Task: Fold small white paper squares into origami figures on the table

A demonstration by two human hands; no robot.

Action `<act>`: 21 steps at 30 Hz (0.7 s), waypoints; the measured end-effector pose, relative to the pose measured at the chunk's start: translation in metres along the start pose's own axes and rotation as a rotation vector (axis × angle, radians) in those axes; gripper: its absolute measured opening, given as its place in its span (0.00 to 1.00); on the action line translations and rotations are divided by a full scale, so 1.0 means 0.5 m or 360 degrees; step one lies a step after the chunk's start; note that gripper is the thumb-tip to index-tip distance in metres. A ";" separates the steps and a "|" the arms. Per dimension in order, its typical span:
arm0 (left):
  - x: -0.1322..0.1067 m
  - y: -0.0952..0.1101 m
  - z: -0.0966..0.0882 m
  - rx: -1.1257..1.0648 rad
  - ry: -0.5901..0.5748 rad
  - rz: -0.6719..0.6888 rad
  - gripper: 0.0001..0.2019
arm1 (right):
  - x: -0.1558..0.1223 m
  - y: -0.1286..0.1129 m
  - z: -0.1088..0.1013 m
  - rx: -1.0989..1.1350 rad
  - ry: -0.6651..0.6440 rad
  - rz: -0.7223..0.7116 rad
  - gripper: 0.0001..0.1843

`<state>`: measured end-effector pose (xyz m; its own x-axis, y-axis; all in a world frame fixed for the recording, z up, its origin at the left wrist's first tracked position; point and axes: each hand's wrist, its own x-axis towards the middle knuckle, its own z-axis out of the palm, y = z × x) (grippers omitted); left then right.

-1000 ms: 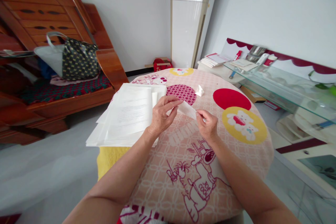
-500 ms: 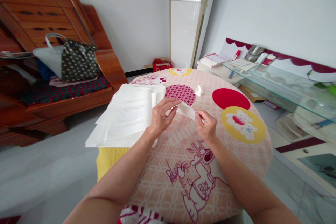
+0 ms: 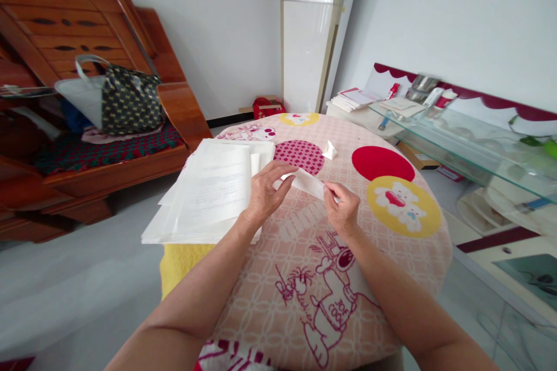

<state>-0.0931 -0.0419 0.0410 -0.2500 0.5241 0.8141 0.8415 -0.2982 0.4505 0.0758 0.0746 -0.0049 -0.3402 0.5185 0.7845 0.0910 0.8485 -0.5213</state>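
Note:
Over a round table with a pink cartoon-print cloth (image 3: 304,278), both my hands hold one small folded piece of white paper (image 3: 310,182). My left hand (image 3: 266,192) pinches its left end between thumb and fingers. My right hand (image 3: 343,207) pinches its right end, fingers curled. A stack of white paper sheets (image 3: 209,191) lies on the table just left of my left hand, hanging over the table's edge. A small crumpled or folded white paper piece (image 3: 329,151) rests farther back on the cloth.
A wooden bench (image 3: 87,145) with a patterned handbag (image 3: 126,98) stands at the left. A tall white floor air conditioner (image 3: 308,35) is behind the table. A glass shelf (image 3: 470,139) with cups and papers runs along the right. A red bag (image 3: 267,107) sits on the floor.
Hardly anything: my left fingers shifted slightly along the small paper's left end. Both hands keep their grip in the same place.

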 end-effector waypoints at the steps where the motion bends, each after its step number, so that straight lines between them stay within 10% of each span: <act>1: -0.002 0.000 0.001 0.0000 0.0012 0.0011 0.08 | 0.000 0.000 0.000 0.0003 -0.0002 0.0010 0.11; 21: 0.004 -0.010 -0.001 -0.0031 -0.0109 -0.0146 0.08 | 0.006 -0.014 -0.006 0.0034 -0.0130 -0.0152 0.11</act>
<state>-0.0980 -0.0397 0.0403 -0.2920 0.6031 0.7423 0.8068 -0.2616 0.5298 0.0769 0.0706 0.0024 -0.4213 0.4242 0.8016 0.0350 0.8908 -0.4530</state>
